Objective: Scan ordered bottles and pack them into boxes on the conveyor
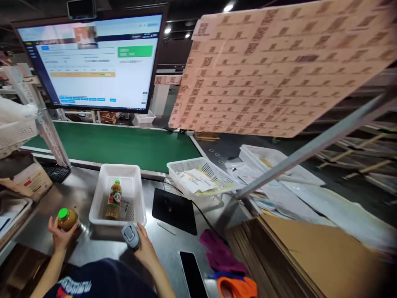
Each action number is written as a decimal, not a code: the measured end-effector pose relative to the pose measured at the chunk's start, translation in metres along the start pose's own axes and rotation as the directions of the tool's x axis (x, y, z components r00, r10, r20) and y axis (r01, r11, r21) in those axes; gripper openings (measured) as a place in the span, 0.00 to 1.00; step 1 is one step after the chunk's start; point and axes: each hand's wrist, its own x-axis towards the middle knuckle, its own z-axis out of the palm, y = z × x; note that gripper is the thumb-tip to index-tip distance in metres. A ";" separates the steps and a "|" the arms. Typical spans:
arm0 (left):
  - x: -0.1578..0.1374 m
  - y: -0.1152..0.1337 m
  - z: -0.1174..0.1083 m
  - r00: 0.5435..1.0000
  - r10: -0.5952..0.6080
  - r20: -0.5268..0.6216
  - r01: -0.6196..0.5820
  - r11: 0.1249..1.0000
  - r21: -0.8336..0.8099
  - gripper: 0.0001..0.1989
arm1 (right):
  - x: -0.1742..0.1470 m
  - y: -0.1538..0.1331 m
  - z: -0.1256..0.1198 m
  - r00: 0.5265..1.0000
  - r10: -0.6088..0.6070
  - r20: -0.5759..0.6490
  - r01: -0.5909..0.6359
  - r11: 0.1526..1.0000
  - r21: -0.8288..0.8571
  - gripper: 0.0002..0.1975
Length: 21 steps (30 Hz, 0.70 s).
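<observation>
My left hand [61, 236] is wrapped round a bottle [68, 220] with a bright green cap and yellowish-brown contents, upright at the left of the metal table. In my right hand [144, 247] is a grey handheld barcode scanner [130, 236], just in front of a white perforated plastic basket [142, 203]. A second green-capped bottle [114, 200], with a printed label, lies inside that basket. The lower part of the bottle in my left hand is partly covered by my fingers.
A black mouse pad [182, 215], a phone [192, 273] and purple gloves [217, 248] lie to the right. Behind are a basket of papers [198, 182] and a green conveyor belt [124, 145]. A monitor [93, 62] hangs above. Flat cardboard [335, 252] is stacked at right.
</observation>
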 end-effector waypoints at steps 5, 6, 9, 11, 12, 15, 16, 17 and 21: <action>-0.002 0.030 -0.012 0.970 -0.232 -0.074 0.204 0.939 -0.276 0.36 | -0.020 -0.010 -0.004 0.992 -0.012 -0.126 0.013 1.000 0.013 0.23; 0.002 0.041 -0.015 0.971 -0.228 -0.077 0.196 0.935 -0.294 0.33 | -0.024 -0.015 -0.007 0.992 -0.008 -0.124 0.010 1.000 0.014 0.20; 0.024 0.068 -0.023 0.975 -0.217 -0.044 0.185 0.905 -0.383 0.23 | -0.032 -0.032 -0.015 0.994 0.028 -0.107 -0.023 0.998 0.052 0.22; 0.041 0.079 -0.025 0.978 -0.209 0.017 0.194 0.870 -0.453 0.17 | -0.033 -0.047 -0.017 0.995 0.039 -0.088 -0.030 0.995 0.099 0.26; 0.049 0.083 -0.026 0.979 -0.191 0.064 0.198 0.849 -0.490 0.14 | -0.033 -0.056 -0.016 0.998 0.032 -0.062 -0.024 0.991 0.129 0.28; 0.064 0.096 -0.026 0.969 -0.126 0.211 0.226 0.789 -0.571 0.22 | -0.029 -0.091 -0.008 0.998 -0.043 0.046 0.032 0.976 0.216 0.31; 0.065 0.101 -0.026 0.957 -0.087 0.276 0.244 0.756 -0.608 0.26 | -0.028 -0.104 -0.005 0.994 -0.074 0.075 0.055 0.971 0.232 0.32; 0.064 0.107 -0.024 0.935 -0.030 0.354 0.270 0.708 -0.652 0.31 | -0.028 -0.118 -0.002 0.990 -0.105 0.093 0.081 0.968 0.237 0.33; 0.045 0.133 -0.010 0.706 0.267 0.656 0.459 0.533 -0.711 0.51 | -0.030 -0.162 -0.002 0.981 -0.173 0.089 0.148 0.961 0.234 0.33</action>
